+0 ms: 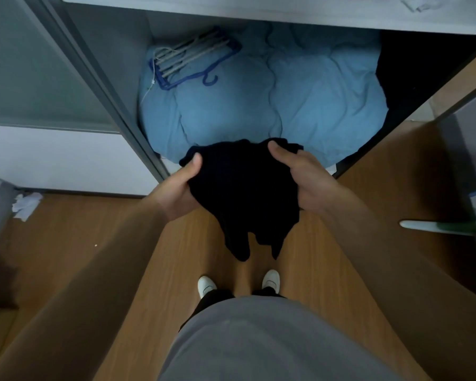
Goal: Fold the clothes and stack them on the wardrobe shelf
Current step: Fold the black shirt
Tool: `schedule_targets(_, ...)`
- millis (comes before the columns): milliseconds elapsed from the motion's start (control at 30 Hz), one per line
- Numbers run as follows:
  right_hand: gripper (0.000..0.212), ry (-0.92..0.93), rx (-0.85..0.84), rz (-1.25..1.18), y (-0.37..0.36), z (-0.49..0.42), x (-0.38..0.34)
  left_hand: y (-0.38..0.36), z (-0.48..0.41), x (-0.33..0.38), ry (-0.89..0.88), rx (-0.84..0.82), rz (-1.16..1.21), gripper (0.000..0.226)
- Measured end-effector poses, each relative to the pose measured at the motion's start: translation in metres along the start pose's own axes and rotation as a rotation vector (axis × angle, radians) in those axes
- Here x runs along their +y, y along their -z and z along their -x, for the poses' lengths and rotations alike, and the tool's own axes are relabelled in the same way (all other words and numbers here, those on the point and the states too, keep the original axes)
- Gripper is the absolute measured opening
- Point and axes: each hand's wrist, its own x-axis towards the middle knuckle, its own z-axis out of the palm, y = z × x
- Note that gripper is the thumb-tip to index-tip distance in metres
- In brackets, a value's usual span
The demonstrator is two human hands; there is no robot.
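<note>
Two hands grip one dark garment (242,188) in mid-air before the open wardrobe: left hand (180,188) and right hand (304,180) each curl around an upper edge. Fabric appears soft, light, limp, its lower part dangling. Holding near the top corners looks soundest.

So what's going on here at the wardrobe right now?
A person stands at the open wardrobe holding a dark garment in both hands, the left hand and right hand each gripping an upper edge while the rest hangs down, not yet folded. Behind it, a blue duvet fills the bottom compartment with a bundle of hangers on top. The white shelf sits above.
</note>
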Motion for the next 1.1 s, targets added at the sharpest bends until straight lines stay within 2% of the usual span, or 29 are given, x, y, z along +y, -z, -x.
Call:
schedule_targets(133,0.036,-0.048,-0.030,0.157,0.010,-0.004,-0.002,-0.015,-0.014,0.014,-0.076,0.262,-0.134,0.043)
schedule_targets(267,0.027,-0.077,0.020,0.222,0.036,-0.006,-0.011,-0.008,-0.013,0.021,-0.121,0.368,-0.073,0.039)
schedule_targets(333,0.031,-0.106,0.023,0.199,0.045,-0.006,-0.014,-0.004,-0.011,0.023,-0.120,0.414,-0.077,0.033)
schedule_targets(400,0.037,-0.128,0.048,0.100,0.048,-0.008,-0.015,-0.002,-0.011,0.027,-0.113,0.439,-0.068,0.033)
schedule_targets(467,0.037,-0.116,0.047,-0.102,0.045,-0.009,-0.014,-0.002,-0.010,0.031,-0.098,0.439,-0.017,0.038)
schedule_targets(533,0.046,-0.036,-0.003,-0.349,0.041,-0.012,-0.007,-0.005,-0.011,0.033,-0.075,0.412,0.061,0.043)
schedule_targets(600,0.056,0.053,-0.086,-0.477,0.036,-0.013,0.004,-0.012,-0.012,0.033,-0.075,0.367,0.136,0.039)
schedule_targets(633,0.055,0.091,-0.129,-0.439,0.033,-0.014,0.009,-0.015,-0.012,0.033,-0.076,0.341,0.166,0.035)
schedule_targets(700,0.050,0.158,-0.164,-0.204,0.028,-0.016,0.017,-0.020,-0.014,0.032,-0.070,0.301,0.211,0.035)
schedule_targets(800,0.042,0.245,-0.079,0.072,0.027,-0.020,0.021,-0.018,-0.012,0.037,-0.061,0.264,0.191,0.042)
schedule_targets(900,0.035,0.271,-0.047,0.100,0.029,-0.020,0.015,-0.007,-0.009,0.044,-0.094,0.302,0.007,0.040)
schedule_targets(1000,0.029,0.258,-0.039,0.051,0.031,-0.017,0.006,0.003,-0.005,0.051,-0.166,0.375,-0.252,0.022)
schedule_targets(1100,0.029,0.216,-0.006,0.049,0.029,-0.013,-0.001,0.009,-0.002,0.056,-0.225,0.410,-0.371,0.025)
